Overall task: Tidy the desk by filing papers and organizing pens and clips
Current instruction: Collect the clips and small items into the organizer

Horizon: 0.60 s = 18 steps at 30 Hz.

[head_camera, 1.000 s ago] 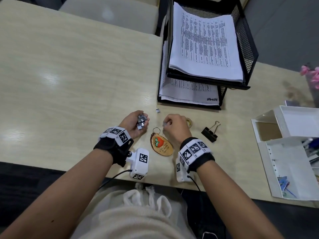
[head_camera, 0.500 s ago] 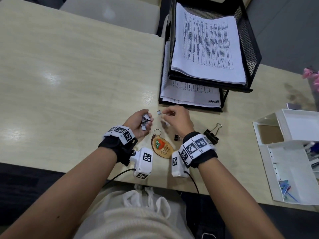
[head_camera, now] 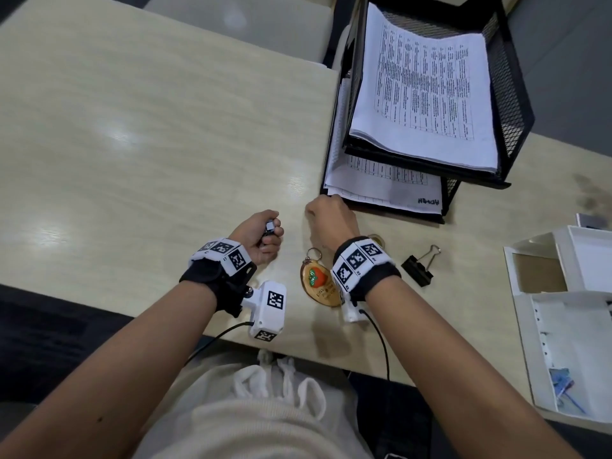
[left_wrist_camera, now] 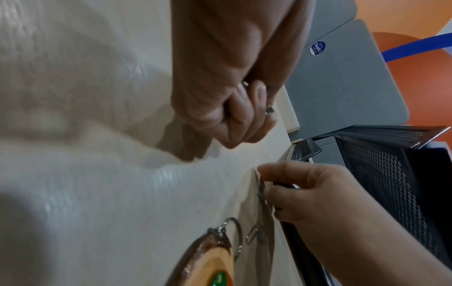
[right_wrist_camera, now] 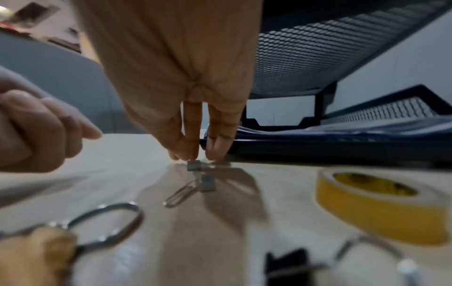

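My left hand [head_camera: 265, 231] is curled in a fist round several small metal clips [head_camera: 270, 226]; one clip peeks out by the thumb [left_wrist_camera: 270, 110]. My right hand [head_camera: 314, 210] reaches down to the table by the front left corner of the black paper tray [head_camera: 334, 167]. Its fingertips [right_wrist_camera: 190, 154] pinch a small grey clip [right_wrist_camera: 194, 166] that lies on the desk. A second grey clip [right_wrist_camera: 208, 183] and a wire paper clip [right_wrist_camera: 179, 195] lie just behind it, under the palm. A black binder clip [head_camera: 418, 270] sits right of my right wrist.
The two-tier black mesh tray holds printed papers [head_camera: 424, 94]. An oval wooden keychain [head_camera: 318, 283] lies between my wrists, a yellow tape roll [right_wrist_camera: 376, 203] beside the right hand. A white desk organizer [head_camera: 563, 293] stands at the right edge.
My right hand has moved forward and down onto the grey clip near the tray corner. My left hand has closed tighter round its clips and stayed in place.
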Each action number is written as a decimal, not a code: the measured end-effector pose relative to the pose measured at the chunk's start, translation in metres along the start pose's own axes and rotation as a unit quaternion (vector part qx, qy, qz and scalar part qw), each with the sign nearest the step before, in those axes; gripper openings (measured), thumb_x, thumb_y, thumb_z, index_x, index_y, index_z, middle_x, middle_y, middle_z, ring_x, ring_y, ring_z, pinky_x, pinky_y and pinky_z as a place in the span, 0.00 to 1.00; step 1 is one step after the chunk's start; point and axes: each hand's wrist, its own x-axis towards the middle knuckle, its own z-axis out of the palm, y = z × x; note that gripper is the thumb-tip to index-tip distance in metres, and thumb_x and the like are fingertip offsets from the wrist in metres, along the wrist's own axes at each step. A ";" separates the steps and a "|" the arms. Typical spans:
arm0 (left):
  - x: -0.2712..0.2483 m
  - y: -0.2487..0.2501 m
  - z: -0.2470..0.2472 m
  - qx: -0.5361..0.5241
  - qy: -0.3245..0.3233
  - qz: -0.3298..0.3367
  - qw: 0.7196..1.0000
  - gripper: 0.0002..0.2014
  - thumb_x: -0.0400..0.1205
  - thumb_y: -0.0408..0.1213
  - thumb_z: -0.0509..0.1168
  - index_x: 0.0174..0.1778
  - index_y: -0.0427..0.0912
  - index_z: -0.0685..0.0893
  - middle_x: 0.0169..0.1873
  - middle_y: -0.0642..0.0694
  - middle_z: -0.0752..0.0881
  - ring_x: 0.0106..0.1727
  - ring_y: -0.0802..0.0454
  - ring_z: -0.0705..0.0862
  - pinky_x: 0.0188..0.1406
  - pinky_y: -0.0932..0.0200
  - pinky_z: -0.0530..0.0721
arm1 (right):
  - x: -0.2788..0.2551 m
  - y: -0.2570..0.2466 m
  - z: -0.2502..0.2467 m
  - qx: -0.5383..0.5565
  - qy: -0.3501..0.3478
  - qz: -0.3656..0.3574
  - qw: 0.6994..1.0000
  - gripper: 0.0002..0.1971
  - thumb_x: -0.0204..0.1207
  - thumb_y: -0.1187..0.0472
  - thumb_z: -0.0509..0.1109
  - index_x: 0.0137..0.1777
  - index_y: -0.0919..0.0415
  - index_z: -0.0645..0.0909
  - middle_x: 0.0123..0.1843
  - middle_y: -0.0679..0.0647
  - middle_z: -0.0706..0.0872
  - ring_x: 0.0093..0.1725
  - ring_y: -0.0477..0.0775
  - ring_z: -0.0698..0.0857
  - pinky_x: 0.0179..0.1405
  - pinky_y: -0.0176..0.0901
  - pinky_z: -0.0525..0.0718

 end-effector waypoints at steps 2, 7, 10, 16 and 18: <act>0.000 -0.001 -0.002 -0.004 0.003 -0.005 1.000 0.24 0.85 0.41 0.51 0.19 0.45 0.70 0.10 0.51 0.72 0.04 0.61 0.61 0.03 0.74 0.52 | -0.001 0.010 0.003 -0.007 -0.015 -0.009 1.000 0.07 0.74 0.75 0.63 0.44 0.68 0.81 0.49 0.61 0.82 0.53 0.61 0.80 0.41 0.45 0.79; 0.000 -0.004 0.002 -0.002 0.001 -0.011 1.000 0.19 0.84 0.40 0.51 0.25 0.46 0.65 0.09 0.51 0.72 0.04 0.61 0.61 0.03 0.74 0.53 | -0.023 0.041 0.006 0.014 -0.037 -0.023 0.999 0.10 0.75 0.75 0.61 0.44 0.70 0.85 0.51 0.58 0.85 0.51 0.59 0.83 0.45 0.44 0.82; 0.000 -0.007 0.011 0.007 -0.005 -0.023 1.000 0.19 0.84 0.40 0.51 0.25 0.46 0.66 0.09 0.51 0.72 0.05 0.61 0.61 0.03 0.74 0.53 | -0.039 0.047 0.005 0.026 -0.022 0.001 0.999 0.13 0.78 0.74 0.59 0.50 0.69 0.86 0.56 0.58 0.84 0.55 0.58 0.82 0.46 0.40 0.74; -0.002 -0.015 0.041 0.039 -0.009 -0.029 0.999 0.19 0.85 0.39 0.51 0.25 0.43 0.67 0.09 0.49 0.74 0.06 0.60 0.67 0.03 0.75 0.60 | -0.055 0.044 -0.009 0.264 0.082 0.162 0.947 0.08 0.72 0.74 0.66 0.39 0.67 0.87 0.40 0.57 0.87 0.40 0.51 0.84 0.43 0.33 0.85; -0.001 -0.021 0.059 0.050 -0.028 -0.026 0.998 0.23 0.85 0.38 0.51 0.21 0.40 0.71 0.10 0.48 0.74 0.08 0.60 0.70 0.03 0.74 0.63 | -0.070 0.050 -0.023 0.452 0.109 0.216 0.859 0.09 0.72 0.76 0.67 0.35 0.64 0.84 0.32 0.52 0.83 0.32 0.45 0.80 0.30 0.25 0.81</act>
